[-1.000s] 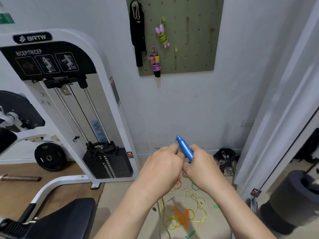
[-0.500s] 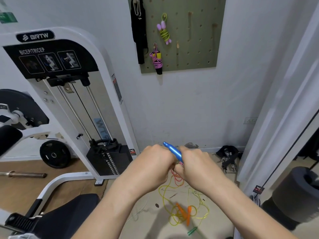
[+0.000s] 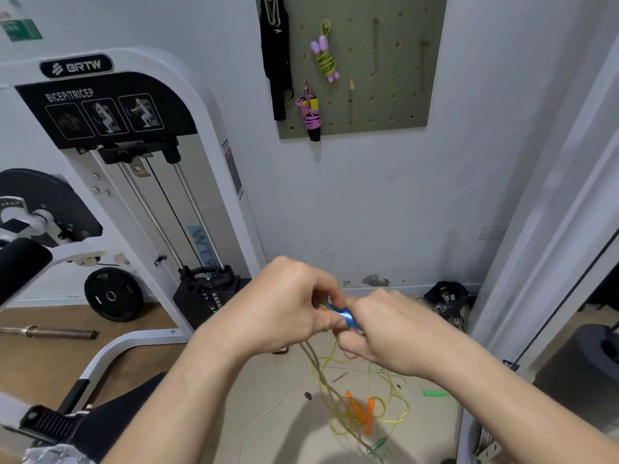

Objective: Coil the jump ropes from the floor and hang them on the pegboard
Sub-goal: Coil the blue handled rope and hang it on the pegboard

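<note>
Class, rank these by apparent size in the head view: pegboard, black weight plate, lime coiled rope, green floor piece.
pegboard
black weight plate
lime coiled rope
green floor piece
Apparent size only: their distances differ.

The white weight machine (image 3: 211,145) is occupying the 9 o'clock side of the view. A black oval badge (image 3: 77,66) on its top arch is carrying the brand BRTW in white letters, with a striped logo (image 3: 57,69) at 9 o'clock of them. At 6 o'clock of the badge, the black panel (image 3: 174,105) is displaying BICEP/TRICEP in white above three framed exercise pictograms (image 3: 105,116). A blue sticker (image 3: 204,242) behind the guide rods (image 3: 197,212) is showing large letters; only W and T are reading clearly. A narrow label (image 3: 232,172) on the frame edge and a green sign (image 3: 21,28) at 10 o'clock are carrying print too small to read.
</note>
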A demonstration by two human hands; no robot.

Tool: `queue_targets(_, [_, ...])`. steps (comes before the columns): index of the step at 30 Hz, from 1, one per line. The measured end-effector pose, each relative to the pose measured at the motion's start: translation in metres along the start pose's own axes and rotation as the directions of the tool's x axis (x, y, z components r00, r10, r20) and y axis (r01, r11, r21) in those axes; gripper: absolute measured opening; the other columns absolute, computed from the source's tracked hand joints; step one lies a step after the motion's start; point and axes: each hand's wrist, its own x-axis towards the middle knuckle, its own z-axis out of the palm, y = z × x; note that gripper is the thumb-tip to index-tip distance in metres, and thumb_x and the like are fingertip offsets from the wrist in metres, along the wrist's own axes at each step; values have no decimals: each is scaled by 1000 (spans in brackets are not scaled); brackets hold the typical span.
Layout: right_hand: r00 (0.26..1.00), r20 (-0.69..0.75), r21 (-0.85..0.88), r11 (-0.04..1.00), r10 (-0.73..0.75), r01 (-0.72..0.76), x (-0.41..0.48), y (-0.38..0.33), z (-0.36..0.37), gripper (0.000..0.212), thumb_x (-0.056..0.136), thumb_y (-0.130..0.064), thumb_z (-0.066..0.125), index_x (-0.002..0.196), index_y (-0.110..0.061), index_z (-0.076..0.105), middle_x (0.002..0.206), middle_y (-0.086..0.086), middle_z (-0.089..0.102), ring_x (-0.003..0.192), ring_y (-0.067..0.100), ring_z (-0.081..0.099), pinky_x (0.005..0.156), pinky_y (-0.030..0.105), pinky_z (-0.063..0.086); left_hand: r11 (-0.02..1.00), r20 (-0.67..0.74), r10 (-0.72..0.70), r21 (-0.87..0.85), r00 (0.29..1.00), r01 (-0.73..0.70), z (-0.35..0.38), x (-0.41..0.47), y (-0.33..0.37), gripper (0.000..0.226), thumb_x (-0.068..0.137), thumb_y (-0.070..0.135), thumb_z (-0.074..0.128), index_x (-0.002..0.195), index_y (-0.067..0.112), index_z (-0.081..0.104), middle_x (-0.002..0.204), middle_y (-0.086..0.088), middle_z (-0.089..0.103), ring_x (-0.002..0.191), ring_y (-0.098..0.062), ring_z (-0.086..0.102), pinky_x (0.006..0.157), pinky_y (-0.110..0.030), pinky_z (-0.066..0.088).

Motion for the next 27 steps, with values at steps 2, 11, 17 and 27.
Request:
queue_targets(2, [998,46,34,999,-37,35,-5,-4,-13,33,85,-50,47,79,-18,44,61,-2,38,61,23,43,45,27,25,991,64,10,-137,998,-1,-10,5,0,11,74,28,81,74,22,72,56,4,59,51,-5,46,52,-20,39])
queue_targets(11, [990,-6,739,666,-141,100,-2,-7,-63,32,75,-32,56,69,-1,52,54,0,37,50,17,30,48,32,26,450,106,41,-890,993,77,-11,33,-22,22,67,29,74,71,10,63,57,-3,47,44,-9,31,42,-15,26])
queue_targets(17, [998,-52,855,518,37,26,2,3,-68,21,70,-26,52,74,-6,59,51,-2,36,42,10,26,39,17,23,67,12,-59,-998,998,16,23,27,-26,43,57,30,90,92,13,71,56,2,42,38,-1,26,35,-9,21])
queue_targets(27, [931,-236,605,792,279,-84,19,15,-37,30,82,-28,53,63,-19,33,54,-7,31,50,11,28,50,31,25,980,-400,-146,-185,905,76,30,11,2,15,92,37,56,85,32,68,56,10,60,54,-7,55,53,-22,43])
